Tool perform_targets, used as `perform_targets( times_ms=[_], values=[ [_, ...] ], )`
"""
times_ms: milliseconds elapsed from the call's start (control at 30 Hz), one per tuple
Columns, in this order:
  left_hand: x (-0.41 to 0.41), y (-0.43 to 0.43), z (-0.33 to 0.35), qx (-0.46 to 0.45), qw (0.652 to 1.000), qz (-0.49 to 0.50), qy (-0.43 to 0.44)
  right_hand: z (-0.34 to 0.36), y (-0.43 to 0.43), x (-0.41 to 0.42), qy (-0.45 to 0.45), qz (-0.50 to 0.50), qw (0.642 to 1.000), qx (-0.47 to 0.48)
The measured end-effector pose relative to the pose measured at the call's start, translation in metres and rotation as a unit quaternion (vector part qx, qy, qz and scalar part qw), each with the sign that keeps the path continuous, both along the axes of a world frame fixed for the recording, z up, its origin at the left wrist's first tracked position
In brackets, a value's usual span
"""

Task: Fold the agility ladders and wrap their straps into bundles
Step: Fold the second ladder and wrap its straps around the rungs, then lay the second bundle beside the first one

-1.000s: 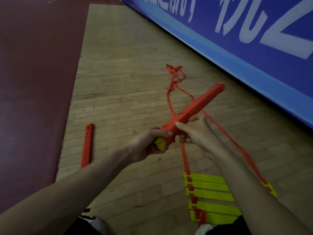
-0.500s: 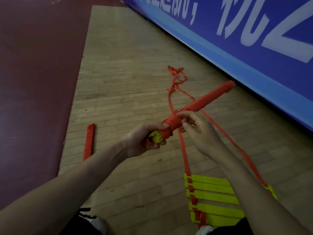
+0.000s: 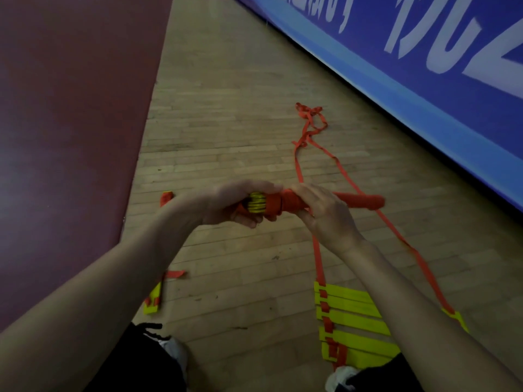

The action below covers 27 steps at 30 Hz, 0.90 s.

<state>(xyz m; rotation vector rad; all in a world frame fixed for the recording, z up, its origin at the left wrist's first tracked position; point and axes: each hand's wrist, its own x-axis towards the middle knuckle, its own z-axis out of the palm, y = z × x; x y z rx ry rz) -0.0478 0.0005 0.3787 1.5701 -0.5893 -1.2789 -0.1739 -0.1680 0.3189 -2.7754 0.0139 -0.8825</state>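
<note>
Ladder bundle (image 3: pixel 359 200) lying w/ long axis 9-to-3 at view ctr; left hand (image 3: pixel 235 203) gripping its 9 o'clock end, right hand (image 3: pixel 325 215) curling round mid-section, strap (image 3: pixel 318 256) trailing toward 6

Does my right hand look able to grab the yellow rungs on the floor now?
Probably not yet: the right hand grips the red bundle. The yellow rungs lie uncovered on the floor below it, so once freed, likely yes.

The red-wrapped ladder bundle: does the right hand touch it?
Touching. In the head view the right hand curls its fingers over the red-wrapped ladder bundle.
</note>
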Motion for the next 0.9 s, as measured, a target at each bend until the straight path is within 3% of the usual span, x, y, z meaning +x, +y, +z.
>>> perform_targets(
  times_ms=[133, 267, 400, 500, 767, 900],
  values=[
    [0.041, 0.005, 0.007, -0.007, 0.996, 0.092, 0.007, 0.004, 0.001, 0.032, 0.024, -0.014, 0.985, 0.171],
    [0.08, 0.008, -0.007, -0.054, 0.978, 0.2, 0.025, 0.012, -0.001, 0.086, 0.012, -0.043, 0.94, 0.34],
    [0.111, 0.012, -0.034, -0.048, 0.967, 0.248, 0.028, 0.001, 0.003, 0.131, 0.015, -0.055, 0.905, 0.422],
    [0.136, 0.018, -0.056, -0.029, 0.969, 0.244, -0.024, -0.01, 0.0, 0.163, -0.001, -0.068, 0.875, 0.479],
    [0.185, 0.022, -0.169, 0.033, 0.978, 0.175, -0.104, -0.074, 0.001, 0.253, 0.012, -0.098, 0.712, 0.695],
    [0.205, 0.03, -0.227, 0.06, 0.982, 0.163, -0.072, -0.131, 0.018, 0.291, 0.072, -0.118, 0.639, 0.756]
  ],
)
